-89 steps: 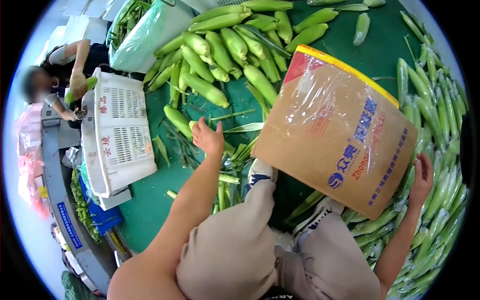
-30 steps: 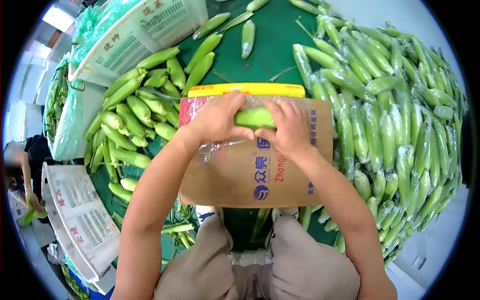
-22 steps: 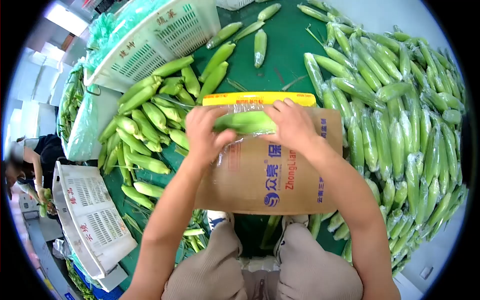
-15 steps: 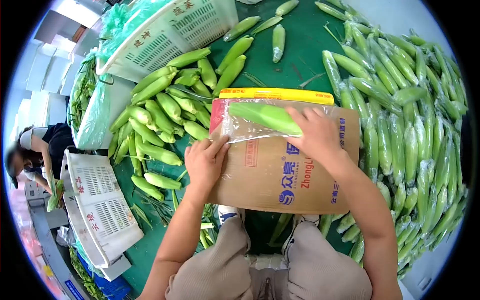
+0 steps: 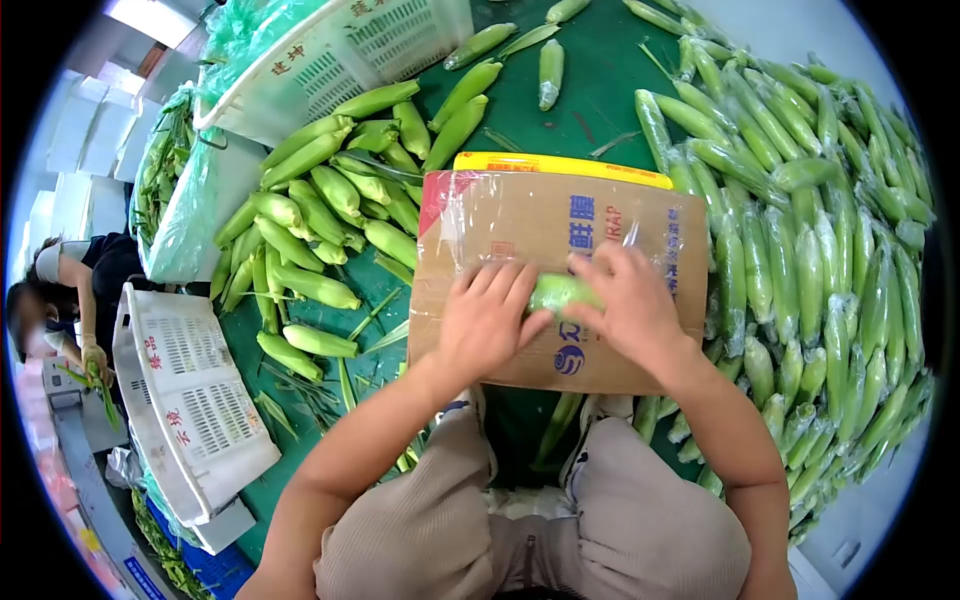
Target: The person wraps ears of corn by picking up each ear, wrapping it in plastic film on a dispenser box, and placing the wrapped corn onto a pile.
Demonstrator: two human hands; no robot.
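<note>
A green corn cob in clear film [image 5: 562,293] lies across the lower middle of the cardboard box [image 5: 500,215], between my two hands. My left hand [image 5: 492,308] is over its left end, fingers pressed together on it. My right hand [image 5: 630,305] holds the right end, its fingers bent and slightly blurred. Part of the cob is hidden under both hands. A yellow strip [image 5: 560,168] runs along the box's far edge, and loose film shines on the cardboard.
Unwrapped corn [image 5: 320,210] is heaped left of the box; film-wrapped corn [image 5: 790,250] is piled at the right. White crates [image 5: 195,390] stand at the left, beside a green-lined bin [image 5: 185,230]. A co-worker [image 5: 85,290] holds greens at the far left.
The cob has moved from the box's far edge towards me, and the film now lies around it. My left hand has gone from the film's edge onto the cob.
</note>
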